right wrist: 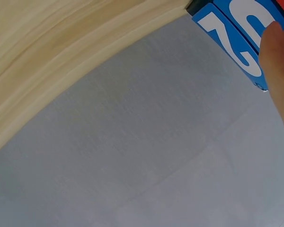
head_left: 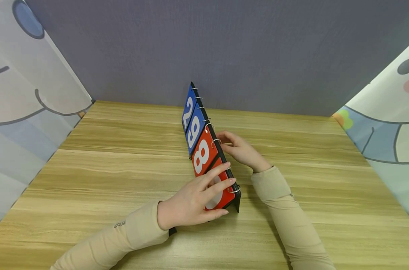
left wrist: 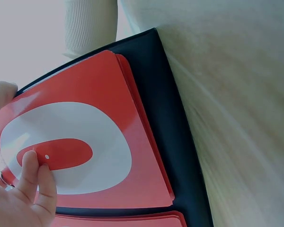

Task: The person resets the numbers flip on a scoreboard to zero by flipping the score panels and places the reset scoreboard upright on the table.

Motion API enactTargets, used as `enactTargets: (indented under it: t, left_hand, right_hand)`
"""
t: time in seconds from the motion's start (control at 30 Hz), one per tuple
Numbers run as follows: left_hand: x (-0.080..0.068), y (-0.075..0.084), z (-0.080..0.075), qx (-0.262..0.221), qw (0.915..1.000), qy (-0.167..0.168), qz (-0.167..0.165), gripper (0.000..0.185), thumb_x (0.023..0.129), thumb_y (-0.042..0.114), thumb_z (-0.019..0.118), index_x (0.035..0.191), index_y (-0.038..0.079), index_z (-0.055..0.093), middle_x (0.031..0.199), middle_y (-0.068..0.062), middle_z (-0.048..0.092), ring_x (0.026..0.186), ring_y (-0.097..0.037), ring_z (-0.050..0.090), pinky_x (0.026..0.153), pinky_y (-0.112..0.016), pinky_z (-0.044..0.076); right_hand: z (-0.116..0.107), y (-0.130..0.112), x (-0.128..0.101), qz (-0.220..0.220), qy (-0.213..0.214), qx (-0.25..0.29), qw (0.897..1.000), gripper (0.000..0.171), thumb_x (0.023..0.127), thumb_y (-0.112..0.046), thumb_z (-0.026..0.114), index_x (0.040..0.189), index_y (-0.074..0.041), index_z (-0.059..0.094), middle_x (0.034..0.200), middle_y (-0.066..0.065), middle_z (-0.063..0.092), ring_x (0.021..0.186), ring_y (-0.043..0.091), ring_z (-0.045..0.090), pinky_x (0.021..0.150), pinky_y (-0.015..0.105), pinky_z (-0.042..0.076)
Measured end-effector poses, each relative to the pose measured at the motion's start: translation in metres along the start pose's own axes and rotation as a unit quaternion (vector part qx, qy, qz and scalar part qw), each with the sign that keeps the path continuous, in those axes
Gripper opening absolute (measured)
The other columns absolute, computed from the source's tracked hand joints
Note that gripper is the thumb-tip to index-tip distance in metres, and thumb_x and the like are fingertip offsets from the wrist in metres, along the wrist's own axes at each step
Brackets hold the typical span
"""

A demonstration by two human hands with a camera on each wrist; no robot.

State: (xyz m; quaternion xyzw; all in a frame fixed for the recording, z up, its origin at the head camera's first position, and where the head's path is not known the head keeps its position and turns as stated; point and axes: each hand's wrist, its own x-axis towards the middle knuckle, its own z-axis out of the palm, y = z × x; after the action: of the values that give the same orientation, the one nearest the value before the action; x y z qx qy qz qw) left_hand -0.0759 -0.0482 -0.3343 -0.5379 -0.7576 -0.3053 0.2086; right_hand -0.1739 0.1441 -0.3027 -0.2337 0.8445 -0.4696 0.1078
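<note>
A tabletop flip scoreboard (head_left: pixel 201 153) stands tent-like on the table, with a row of ring-bound number cards along its black top edge. Its near red card (left wrist: pixel 80 189) shows a 0; beside it a red 8 card (head_left: pixel 201 156), then blue 9 and 2 cards. My left hand (head_left: pixel 194 198) lies with spread fingers across the red 0 card, fingertips by the rings. At the scoreboard's far side my right hand (head_left: pixel 239 150) has loosely bent fingers at the back near the top edge; its fingertips are partly hidden. Blue cards (right wrist: pixel 232 40) on that side show in the right wrist view.
The scoreboard stands on a wood-grain table (head_left: pixel 106 165). Behind the table rises a grey wall panel (head_left: pixel 204 48). Cartoon-printed sheets hang at left (head_left: pixel 29 86) and right (head_left: pixel 390 120).
</note>
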Motion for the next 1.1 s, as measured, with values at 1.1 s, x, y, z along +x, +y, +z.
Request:
enactTargets:
  t: [1.1]
  left_hand:
    - [0.001,0.000,-0.001,0.001,1.0000,-0.003,-0.003,0.074,0.083,0.032,0.073,0.141,0.014,0.030,0.149,-0.018,0.028,0.077,-0.008,0.050,0.071,-0.017,0.044]
  right_hand:
    - [-0.049,0.017,-0.014,0.130,0.021,-0.030,0.991,0.036,0.094,-0.021,0.059,0.124,-0.001,0.054,0.108,0.015,0.057,0.094,0.022,0.055,0.083,0.034,0.045]
